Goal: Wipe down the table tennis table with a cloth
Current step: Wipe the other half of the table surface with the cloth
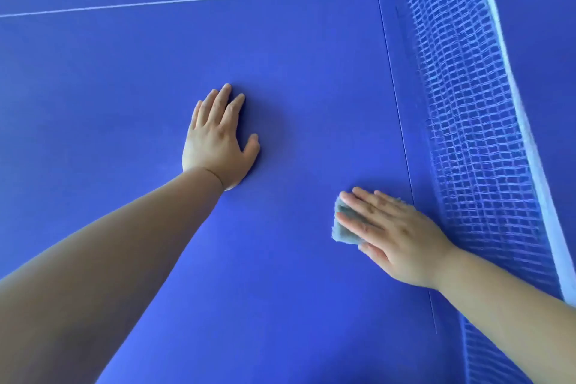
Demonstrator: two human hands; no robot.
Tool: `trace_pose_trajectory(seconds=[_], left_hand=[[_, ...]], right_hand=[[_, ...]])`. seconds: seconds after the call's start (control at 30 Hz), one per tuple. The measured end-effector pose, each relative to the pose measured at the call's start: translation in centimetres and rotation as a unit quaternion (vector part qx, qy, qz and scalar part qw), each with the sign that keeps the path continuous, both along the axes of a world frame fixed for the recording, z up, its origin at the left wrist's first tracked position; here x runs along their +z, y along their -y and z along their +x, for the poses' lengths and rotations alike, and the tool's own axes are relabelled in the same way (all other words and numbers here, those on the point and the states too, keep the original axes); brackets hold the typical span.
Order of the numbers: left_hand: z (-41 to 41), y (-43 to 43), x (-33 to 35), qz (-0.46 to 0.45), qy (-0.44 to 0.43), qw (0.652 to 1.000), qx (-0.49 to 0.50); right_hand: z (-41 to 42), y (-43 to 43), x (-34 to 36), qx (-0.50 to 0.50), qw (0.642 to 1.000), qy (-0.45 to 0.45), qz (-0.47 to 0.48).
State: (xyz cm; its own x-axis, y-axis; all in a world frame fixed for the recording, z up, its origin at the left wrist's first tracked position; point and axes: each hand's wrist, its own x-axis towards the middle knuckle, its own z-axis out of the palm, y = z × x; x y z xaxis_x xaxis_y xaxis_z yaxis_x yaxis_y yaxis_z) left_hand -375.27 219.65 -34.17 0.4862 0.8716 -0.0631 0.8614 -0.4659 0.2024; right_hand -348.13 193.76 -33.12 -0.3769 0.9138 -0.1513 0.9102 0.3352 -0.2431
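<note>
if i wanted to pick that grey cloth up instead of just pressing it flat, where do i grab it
Pinch the free edge of the grey cloth that pokes out past the fingertips of the right hand, coming in from the open table side, away from the net. The cloth lies flat under straight fingers, and the net crowds its other side.

view: head-worn, one wide-angle camera
facing: forward and steeply down onto blue table
nearness: close above the tabletop
right side: net runs up-frame, slanted
</note>
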Motion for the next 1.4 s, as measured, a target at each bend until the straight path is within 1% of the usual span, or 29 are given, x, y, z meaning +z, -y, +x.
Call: trace_pose_trajectory(seconds=[0.03, 0.1, 0.17, 0.2, 0.23, 0.27, 0.3, 0.37, 0.47, 0.53, 0.57, 0.6, 0.63, 0.7, 0.73, 0.77, 0.8, 0.87, 0.93, 1.0, 1.03, 1.1, 1.13, 1.17, 1.2, 1.27, 1.3, 1.33, 1.4], left_hand=[[0.0, 0.0, 0.0, 0.000, 0.001, 1.000, -0.001], [0.0, -0.1, -0.2, 0.002, 0.006, 1.000, -0.001], [-0.1, 0.1, -0.3, 0.010, 0.007, 1.000, -0.001], [-0.1, 0.1, -0.3, 0.013, 0.009, 1.000, -0.002], [0.0, 0.2, -0.3, 0.012, 0.011, 1.000, -0.003], [0.0, 0.2, -0.2, 0.008, 0.012, 1.000, -0.004], [0.0, 0.2, 0.0, 0.004, 0.012, 1.000, -0.003], [0.1, 0.4, 0.5, -0.005, 0.009, 1.000, -0.002], [0.1, 1.5, 1.2, -0.016, 0.028, 0.999, 0.004], [-0.1, 3.3, 1.6, -0.027, 0.051, 0.998, 0.015], [-0.3, 4.7, 1.7, -0.035, 0.059, 0.997, 0.018], [-0.5, 6.3, 1.9, -0.043, 0.067, 0.997, 0.015], [-0.9, 8.0, 2.1, -0.051, 0.076, 0.996, 0.008], [-1.9, 12.1, 2.4, -0.065, 0.084, 0.994, -0.012], [-2.6, 14.2, 2.5, -0.072, 0.080, 0.994, -0.025], [-3.4, 16.4, 2.4, -0.077, 0.071, 0.994, -0.041], [-4.2, 18.4, 2.3, -0.078, 0.057, 0.994, -0.058], [-5.7, 21.9, 2.0, -0.071, 0.016, 0.993, -0.097], [-6.6, 24.1, 1.6, -0.051, -0.025, 0.990, -0.126], [-6.9, 24.7, 1.2, -0.038, -0.040, 0.990, -0.133], [-6.9, 24.6, 1.1, -0.037, -0.041, 0.990, -0.132], [-6.8, 24.4, 0.8, -0.037, -0.044, 0.990, -0.131], [-6.8, 24.4, 0.7, -0.036, -0.046, 0.989, -0.132], [-6.8, 24.4, 0.6, -0.035, -0.047, 0.989, -0.134], [-6.9, 24.5, 0.5, -0.033, -0.047, 0.989, -0.135], [-6.9, 24.6, 0.5, -0.026, -0.046, 0.989, -0.135], [-6.9, 24.6, 0.6, -0.026, -0.048, 0.989, -0.134], [-6.9, 24.5, 0.6, -0.028, -0.051, 0.989, -0.135], [-6.9, 24.5, 0.8, -0.034, -0.060, 0.988, -0.137]], right_hand=[[1.6, -1.1, -0.1, -0.022, 1.000, 0.010, 0.007], [4.5, -5.1, 0.1, -0.129, 0.991, 0.021, 0.036], [6.4, -8.8, 0.4, -0.249, 0.968, 0.026, 0.018], [6.5, -9.8, 0.5, -0.288, 0.957, 0.028, 0.008], [5.8, -9.8, 0.5, -0.305, 0.952, 0.036, 0.000], [4.7, -8.8, 0.3, -0.301, 0.953, 0.043, 0.000], [3.3, -6.8, 0.2, -0.267, 0.962, 0.049, 0.004], [0.1, -0.7, 0.3, -0.170, 0.985, 0.040, 0.010], [-3.2, 8.8, 0.5, -0.050, 0.998, 0.034, -0.025], [-2.1, 9.5, 0.8, 0.007, 0.998, 0.032, -0.044], [-1.1, 8.3, 0.8, 0.010, 0.998, 0.042, -0.040], [-0.1, 6.4, 0.8, -0.018, 0.998, 0.055, -0.027], [0.9, 4.1, 1.0, -0.084, 0.994, 0.064, -0.013], [2.8, -0.5, 1.3, -0.252, 0.965, 0.068, -0.024], [3.2, -1.9, 1.2, -0.306, 0.949, 0.065, -0.034], [3.0, -2.4, 1.2, -0.332, 0.940, 0.065, -0.037], [2.3, -1.9, 1.1, -0.330, 0.941, 0.068, -0.035], [0.1, 1.5, 1.1, -0.262, 0.961, 0.083, -0.026], [-2.6, 7.8, 1.1, -0.188, 0.979, 0.078, -0.034], [-4.9, 14.1, 1.3, -0.120, 0.988, 0.072, -0.064], [-5.1, 15.8, 1.5, -0.088, 0.991, 0.073, -0.073], [-3.7, 15.6, 1.4, -0.045, 0.993, 0.076, -0.079], [-2.9, 14.2, 1.3, -0.053, 0.993, 0.081, -0.065], [-2.1, 12.3, 1.2, -0.094, 0.991, 0.085, -0.044], [-1.2, 10.3, 1.2, -0.163, 0.982, 0.083, -0.038], [-0.2, 7.3, 1.2, -0.306, 0.947, 0.083, -0.062], [-0.3, 6.9, 1.0, -0.343, 0.932, 0.087, -0.074], [-1.1, 7.2, 1.0, -0.351, 0.928, 0.092, -0.086], [-3.7, 10.0, 1.2, -0.312, 0.938, 0.112, -0.105]])
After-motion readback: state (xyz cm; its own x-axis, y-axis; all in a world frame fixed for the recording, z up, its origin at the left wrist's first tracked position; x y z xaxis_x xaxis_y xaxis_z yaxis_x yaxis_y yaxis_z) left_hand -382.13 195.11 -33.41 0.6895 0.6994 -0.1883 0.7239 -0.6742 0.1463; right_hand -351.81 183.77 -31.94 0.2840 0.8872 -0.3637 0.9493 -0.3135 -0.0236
